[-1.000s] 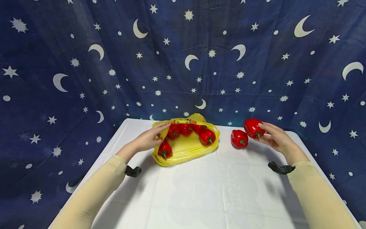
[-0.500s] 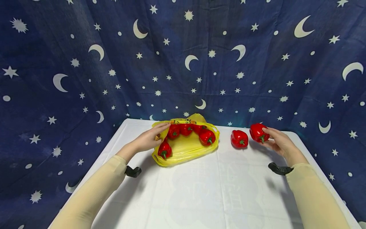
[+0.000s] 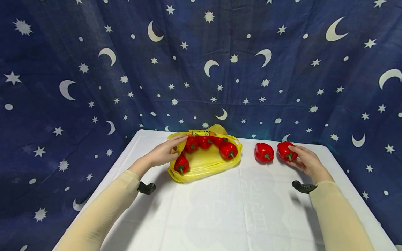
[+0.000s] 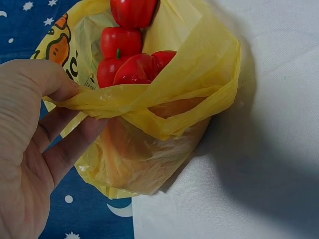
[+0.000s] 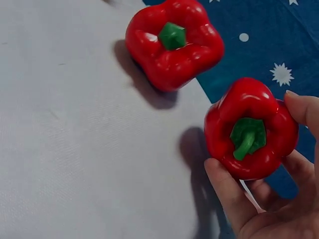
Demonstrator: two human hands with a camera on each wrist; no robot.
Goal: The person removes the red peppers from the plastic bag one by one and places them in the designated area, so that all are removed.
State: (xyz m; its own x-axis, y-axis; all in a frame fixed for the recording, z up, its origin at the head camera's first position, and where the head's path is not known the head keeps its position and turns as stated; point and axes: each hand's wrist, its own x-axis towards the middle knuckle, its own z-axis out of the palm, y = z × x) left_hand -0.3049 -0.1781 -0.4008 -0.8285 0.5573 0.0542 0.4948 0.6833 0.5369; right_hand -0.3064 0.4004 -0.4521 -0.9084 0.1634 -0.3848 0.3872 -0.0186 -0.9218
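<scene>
A yellow plastic bag [image 3: 201, 172] lies on its side with its mouth toward me, several red bell peppers [image 3: 228, 150] inside it. My left hand [image 3: 164, 152] pinches the bag's upper left rim between thumb and fingers, as the left wrist view shows. At the right, my right hand [image 3: 309, 162] holds a red bell pepper [image 3: 286, 151] with a green stem, thumb on one side and fingers on the other. Just left of it, a second loose bell pepper [image 3: 263, 152] sits on the table, a small gap between the two.
A white cloth covers the table [image 3: 220, 216]. Behind the table hangs a dark blue curtain [image 3: 188, 69] with moons and stars, close to its back edge. Black straps [image 3: 146, 188] are on both wrists.
My right hand has carried its bell pepper right and down, from above the loose pepper to beside it at the table. The left hand and bag have stayed put.
</scene>
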